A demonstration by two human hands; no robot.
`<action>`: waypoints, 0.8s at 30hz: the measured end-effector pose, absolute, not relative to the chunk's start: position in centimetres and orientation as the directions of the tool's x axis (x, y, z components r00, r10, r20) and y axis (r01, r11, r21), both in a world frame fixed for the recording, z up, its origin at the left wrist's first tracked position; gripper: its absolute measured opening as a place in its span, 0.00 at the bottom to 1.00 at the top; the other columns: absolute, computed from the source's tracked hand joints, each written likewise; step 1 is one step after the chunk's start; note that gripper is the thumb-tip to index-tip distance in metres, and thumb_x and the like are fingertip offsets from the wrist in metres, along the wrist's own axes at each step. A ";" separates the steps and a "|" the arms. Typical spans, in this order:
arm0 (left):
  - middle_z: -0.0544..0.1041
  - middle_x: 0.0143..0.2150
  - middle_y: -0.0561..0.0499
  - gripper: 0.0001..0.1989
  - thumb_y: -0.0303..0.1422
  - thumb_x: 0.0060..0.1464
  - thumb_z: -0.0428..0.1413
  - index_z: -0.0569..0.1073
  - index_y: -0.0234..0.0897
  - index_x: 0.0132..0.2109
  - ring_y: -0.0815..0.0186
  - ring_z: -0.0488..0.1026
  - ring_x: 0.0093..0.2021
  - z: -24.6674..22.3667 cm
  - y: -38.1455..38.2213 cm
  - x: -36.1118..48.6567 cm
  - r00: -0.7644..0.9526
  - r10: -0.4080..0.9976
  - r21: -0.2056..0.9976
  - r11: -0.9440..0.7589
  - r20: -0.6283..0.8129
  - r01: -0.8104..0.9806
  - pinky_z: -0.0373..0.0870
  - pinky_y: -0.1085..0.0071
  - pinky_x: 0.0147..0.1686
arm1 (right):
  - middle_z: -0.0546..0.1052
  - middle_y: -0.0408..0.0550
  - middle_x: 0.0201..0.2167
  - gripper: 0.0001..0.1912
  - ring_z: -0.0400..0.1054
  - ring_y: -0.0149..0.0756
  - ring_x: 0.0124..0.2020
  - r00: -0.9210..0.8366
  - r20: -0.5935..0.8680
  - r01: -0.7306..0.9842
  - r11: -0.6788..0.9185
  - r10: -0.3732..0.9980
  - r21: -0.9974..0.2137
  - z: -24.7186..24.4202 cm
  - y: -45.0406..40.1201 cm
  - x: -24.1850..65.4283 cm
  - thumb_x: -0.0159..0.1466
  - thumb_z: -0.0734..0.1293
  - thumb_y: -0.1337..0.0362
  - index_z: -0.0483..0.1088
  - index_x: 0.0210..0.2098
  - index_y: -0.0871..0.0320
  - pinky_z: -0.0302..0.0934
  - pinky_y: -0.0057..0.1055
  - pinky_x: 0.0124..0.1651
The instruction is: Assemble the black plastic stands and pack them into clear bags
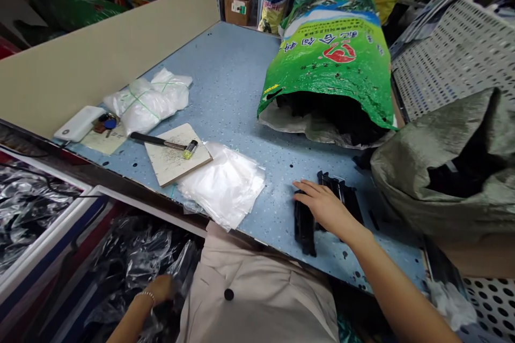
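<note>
**Right hand (325,209) laid on black pieces (333,198), left hand (161,289) down in plastic sheeting**

A blue speckled tabletop (229,75) is bounded on the far left by an upright beige board (92,59). Its right side is crowded by a green woven sack (333,48), lying tipped with dark contents at its mouth, and by a bulging olive woven sack (446,171), with a white perforated crate (454,59) behind. The black pieces are heaped near the front edge, just beside the olive woven sack. Over them the right hand's grip is held apart, fingers resting on top. Below the edge, a white-rimmed bin (44,225) is filled with black plastic sheeting (137,262), into which the left hand is pushed; its grip is hidden by the sheeting and cannot be told. A stack of clear plastic bags (221,185) lies to the left of the heap. Beyond it are seen a board (177,153), a small hammer (161,142), bundled bags (145,102), a power bank (79,123) and keys (107,123).
</note>
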State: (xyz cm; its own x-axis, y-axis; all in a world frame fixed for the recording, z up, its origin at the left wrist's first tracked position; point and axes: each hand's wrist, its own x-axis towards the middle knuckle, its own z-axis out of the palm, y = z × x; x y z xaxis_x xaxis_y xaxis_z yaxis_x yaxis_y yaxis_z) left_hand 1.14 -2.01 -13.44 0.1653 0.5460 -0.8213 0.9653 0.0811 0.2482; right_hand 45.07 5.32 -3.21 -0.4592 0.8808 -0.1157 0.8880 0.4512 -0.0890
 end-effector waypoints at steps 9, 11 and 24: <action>0.75 0.39 0.44 0.12 0.39 0.58 0.52 0.74 0.36 0.39 0.60 0.71 0.39 -5.0 8.4 12.6 0.337 0.928 0.638 -0.358 0.161 0.682 0.69 0.65 0.40 | 0.73 0.48 0.55 0.24 0.71 0.39 0.50 -0.498 -0.183 0.859 0.455 0.847 -0.235 -2.5 6.6 44.9 0.63 0.56 0.78 0.71 0.50 0.50 0.62 0.38 0.49; 0.75 0.38 0.43 0.09 0.35 0.57 0.53 0.74 0.35 0.35 0.60 0.70 0.39 -5.0 9.8 14.3 0.333 0.923 0.617 -0.376 0.190 0.691 0.68 0.64 0.39 | 0.74 0.48 0.54 0.21 0.70 0.41 0.51 -0.436 -0.211 0.878 0.362 0.875 -0.314 -2.1 6.3 45.3 0.64 0.57 0.73 0.71 0.51 0.50 0.62 0.39 0.51; 0.73 0.26 0.52 0.12 0.33 0.38 0.67 0.72 0.32 0.26 0.73 0.67 0.25 -4.6 12.7 12.2 0.144 0.903 0.896 0.423 -0.404 -0.134 0.66 0.74 0.27 | 0.79 0.51 0.38 0.19 0.74 0.39 0.40 -0.421 -0.347 -0.356 -0.505 0.838 -0.787 -3.9 7.8 31.9 0.56 0.72 0.55 0.73 0.42 0.60 0.65 0.37 0.48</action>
